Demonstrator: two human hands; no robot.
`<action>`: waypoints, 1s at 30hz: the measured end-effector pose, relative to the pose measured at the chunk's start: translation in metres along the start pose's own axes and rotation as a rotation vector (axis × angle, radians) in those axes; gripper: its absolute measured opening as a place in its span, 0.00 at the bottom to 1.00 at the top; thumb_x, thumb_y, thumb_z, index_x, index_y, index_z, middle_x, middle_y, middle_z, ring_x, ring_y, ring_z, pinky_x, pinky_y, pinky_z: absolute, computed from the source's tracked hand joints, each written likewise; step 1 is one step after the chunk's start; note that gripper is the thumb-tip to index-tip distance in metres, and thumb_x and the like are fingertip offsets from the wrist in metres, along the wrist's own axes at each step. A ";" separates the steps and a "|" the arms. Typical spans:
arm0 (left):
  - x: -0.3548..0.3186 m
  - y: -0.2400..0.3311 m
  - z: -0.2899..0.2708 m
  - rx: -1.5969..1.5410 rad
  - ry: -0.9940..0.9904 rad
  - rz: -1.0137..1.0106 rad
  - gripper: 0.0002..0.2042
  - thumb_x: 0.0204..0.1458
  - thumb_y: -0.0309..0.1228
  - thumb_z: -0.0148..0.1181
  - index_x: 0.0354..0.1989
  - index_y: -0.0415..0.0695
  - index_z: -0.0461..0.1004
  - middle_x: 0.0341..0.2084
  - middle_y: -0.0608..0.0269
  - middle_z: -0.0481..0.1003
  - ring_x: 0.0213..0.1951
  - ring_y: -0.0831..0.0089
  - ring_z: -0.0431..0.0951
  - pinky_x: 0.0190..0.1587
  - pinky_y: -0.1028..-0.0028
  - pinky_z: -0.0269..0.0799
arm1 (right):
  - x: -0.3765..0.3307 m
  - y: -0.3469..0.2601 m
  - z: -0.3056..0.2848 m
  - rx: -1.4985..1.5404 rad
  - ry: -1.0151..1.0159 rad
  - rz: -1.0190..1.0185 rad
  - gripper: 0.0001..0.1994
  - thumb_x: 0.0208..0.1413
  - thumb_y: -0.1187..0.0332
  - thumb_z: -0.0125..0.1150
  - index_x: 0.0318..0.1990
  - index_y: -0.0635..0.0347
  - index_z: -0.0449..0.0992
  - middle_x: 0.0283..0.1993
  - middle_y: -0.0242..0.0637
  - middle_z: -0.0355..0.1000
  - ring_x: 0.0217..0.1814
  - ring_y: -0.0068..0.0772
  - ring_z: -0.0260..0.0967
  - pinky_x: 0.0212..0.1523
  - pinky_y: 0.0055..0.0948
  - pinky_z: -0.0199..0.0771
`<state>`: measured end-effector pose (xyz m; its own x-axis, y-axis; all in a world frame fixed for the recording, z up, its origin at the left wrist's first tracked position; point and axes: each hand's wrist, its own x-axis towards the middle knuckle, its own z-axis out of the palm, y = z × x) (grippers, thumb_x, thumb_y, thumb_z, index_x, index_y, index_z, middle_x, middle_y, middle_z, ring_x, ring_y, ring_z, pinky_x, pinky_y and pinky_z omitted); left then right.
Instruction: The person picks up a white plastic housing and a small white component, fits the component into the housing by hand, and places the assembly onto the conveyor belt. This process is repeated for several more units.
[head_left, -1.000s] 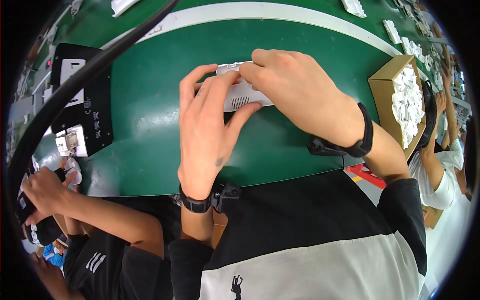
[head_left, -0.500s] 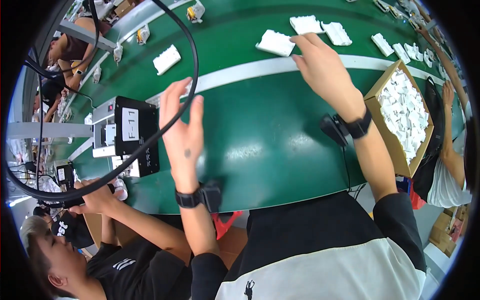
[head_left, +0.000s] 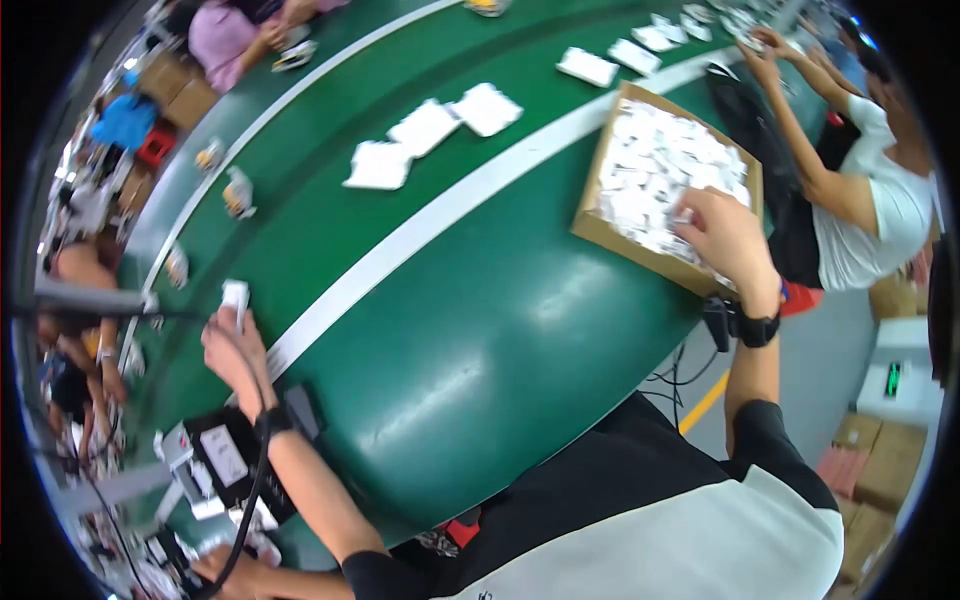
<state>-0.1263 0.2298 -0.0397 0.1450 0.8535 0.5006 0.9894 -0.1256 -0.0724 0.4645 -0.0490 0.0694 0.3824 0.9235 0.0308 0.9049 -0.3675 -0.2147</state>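
My left hand reaches over the green belt at the left. Its fingers close on the near end of a white plastic piece, partly covering it. In the open cardboard box at the right lies a heap of small white pieces. My right hand is over this heap, fingers bent and drawn together at the near right part of the box. Whatever is between those fingertips is hidden. Dark bands with small black devices sit on both wrists.
Several white plastic housings lie along the belt beyond a pale rail. A black machine stands at the lower left, with a dark cable crossing in front. Co-workers sit at both sides; one person's hand is near the machine.
The view has swung to the right. My right hand has gone from the white housings to the box of small pieces. My left hand, open before, now grips a white piece on the belt.
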 end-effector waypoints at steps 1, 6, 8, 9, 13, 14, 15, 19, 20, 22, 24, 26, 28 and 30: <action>0.000 0.016 -0.002 -0.055 -0.066 -0.008 0.12 0.55 0.36 0.70 0.42 0.44 0.79 0.42 0.53 0.80 0.46 0.48 0.80 0.46 0.52 0.77 | 0.001 0.001 0.000 -0.006 0.017 -0.034 0.08 0.55 0.68 0.71 0.40 0.58 0.81 0.34 0.43 0.77 0.38 0.45 0.77 0.40 0.42 0.74; -0.040 0.090 -0.050 -0.257 -0.080 0.120 0.09 0.56 0.31 0.69 0.38 0.42 0.76 0.46 0.54 0.78 0.53 0.50 0.76 0.57 0.53 0.70 | 0.006 -0.013 -0.014 0.054 0.101 -0.027 0.06 0.60 0.73 0.65 0.43 0.62 0.80 0.36 0.44 0.78 0.36 0.42 0.78 0.40 0.37 0.75; -0.046 0.106 -0.078 -0.261 -0.041 0.250 0.08 0.54 0.30 0.70 0.36 0.42 0.76 0.49 0.56 0.78 0.54 0.51 0.76 0.59 0.53 0.69 | 0.009 -0.027 -0.021 0.053 0.122 -0.072 0.05 0.62 0.74 0.63 0.44 0.62 0.79 0.37 0.43 0.79 0.36 0.40 0.79 0.40 0.35 0.76; -0.051 0.114 -0.086 -0.259 -0.053 0.226 0.08 0.54 0.30 0.70 0.36 0.42 0.76 0.49 0.56 0.78 0.54 0.51 0.76 0.59 0.53 0.69 | 0.008 -0.040 -0.023 0.169 0.127 -0.025 0.05 0.65 0.74 0.62 0.45 0.63 0.78 0.37 0.41 0.78 0.37 0.37 0.80 0.39 0.32 0.76; -0.072 0.126 -0.110 -0.487 -0.175 0.296 0.10 0.51 0.29 0.73 0.38 0.42 0.77 0.49 0.56 0.78 0.54 0.52 0.76 0.59 0.54 0.68 | 0.013 -0.103 -0.014 0.402 0.042 -0.165 0.05 0.69 0.73 0.59 0.47 0.65 0.76 0.38 0.37 0.80 0.40 0.30 0.83 0.40 0.27 0.78; -0.078 0.134 -0.112 -0.557 -0.198 0.310 0.11 0.50 0.29 0.73 0.39 0.43 0.77 0.49 0.56 0.78 0.54 0.51 0.76 0.59 0.54 0.68 | 0.014 -0.117 -0.008 0.437 0.040 -0.292 0.06 0.69 0.74 0.59 0.48 0.65 0.76 0.39 0.37 0.81 0.40 0.29 0.83 0.41 0.27 0.79; -0.083 0.139 -0.114 -0.638 -0.213 0.348 0.13 0.50 0.29 0.73 0.42 0.43 0.78 0.49 0.56 0.79 0.55 0.51 0.76 0.59 0.54 0.69 | 0.015 -0.132 -0.004 0.526 -0.053 -0.305 0.06 0.69 0.75 0.58 0.49 0.66 0.76 0.41 0.38 0.83 0.41 0.27 0.83 0.44 0.27 0.80; -0.100 0.146 -0.116 -0.887 -0.250 0.375 0.20 0.48 0.29 0.75 0.51 0.43 0.79 0.49 0.57 0.80 0.57 0.51 0.76 0.60 0.54 0.70 | 0.012 -0.192 0.037 0.800 -0.248 -0.379 0.02 0.67 0.77 0.60 0.44 0.66 0.75 0.46 0.39 0.84 0.43 0.29 0.83 0.43 0.28 0.81; -0.101 0.149 -0.115 -0.935 -0.249 0.386 0.21 0.48 0.29 0.75 0.52 0.44 0.79 0.49 0.58 0.80 0.57 0.51 0.76 0.61 0.54 0.70 | 0.010 -0.199 0.053 0.809 -0.225 -0.465 0.02 0.66 0.77 0.61 0.43 0.65 0.74 0.48 0.39 0.84 0.42 0.30 0.83 0.42 0.28 0.80; -0.102 0.152 -0.116 -0.956 -0.237 0.358 0.21 0.49 0.31 0.75 0.52 0.45 0.79 0.48 0.61 0.81 0.58 0.53 0.75 0.62 0.53 0.68 | 0.015 -0.193 0.081 0.477 -0.130 -0.713 0.07 0.58 0.77 0.66 0.42 0.60 0.77 0.49 0.37 0.79 0.48 0.43 0.76 0.48 0.36 0.76; -0.099 0.152 -0.119 -0.834 -0.174 0.409 0.20 0.49 0.32 0.75 0.52 0.45 0.80 0.48 0.64 0.82 0.60 0.56 0.73 0.64 0.52 0.67 | 0.010 -0.191 0.088 0.315 -0.092 -0.717 0.08 0.56 0.76 0.68 0.42 0.59 0.77 0.44 0.37 0.75 0.49 0.45 0.71 0.51 0.39 0.74; -0.103 0.150 -0.115 -0.850 -0.183 0.396 0.21 0.49 0.33 0.76 0.52 0.45 0.79 0.47 0.66 0.82 0.61 0.58 0.71 0.64 0.51 0.65 | 0.012 -0.195 0.084 0.269 -0.147 -0.775 0.07 0.56 0.76 0.69 0.41 0.58 0.77 0.42 0.37 0.73 0.47 0.44 0.70 0.50 0.39 0.74; -0.102 0.148 -0.112 -0.863 -0.151 0.393 0.22 0.48 0.33 0.76 0.52 0.46 0.79 0.47 0.66 0.83 0.60 0.58 0.72 0.64 0.52 0.66 | 0.017 -0.201 0.078 0.221 -0.194 -0.824 0.07 0.56 0.75 0.69 0.40 0.58 0.77 0.41 0.37 0.70 0.45 0.44 0.69 0.49 0.39 0.73; -0.103 0.147 -0.110 -0.874 -0.158 0.389 0.23 0.48 0.33 0.77 0.53 0.45 0.79 0.46 0.64 0.83 0.60 0.58 0.73 0.64 0.52 0.66 | 0.023 -0.208 0.074 0.093 -0.183 -0.905 0.07 0.55 0.75 0.70 0.39 0.58 0.78 0.40 0.37 0.70 0.43 0.44 0.68 0.47 0.40 0.73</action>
<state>0.0042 0.0678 -0.0076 0.5235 0.7230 0.4508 0.5318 -0.6907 0.4901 0.2708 0.0571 0.0424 -0.5048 0.8602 0.0722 0.8228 0.5047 -0.2612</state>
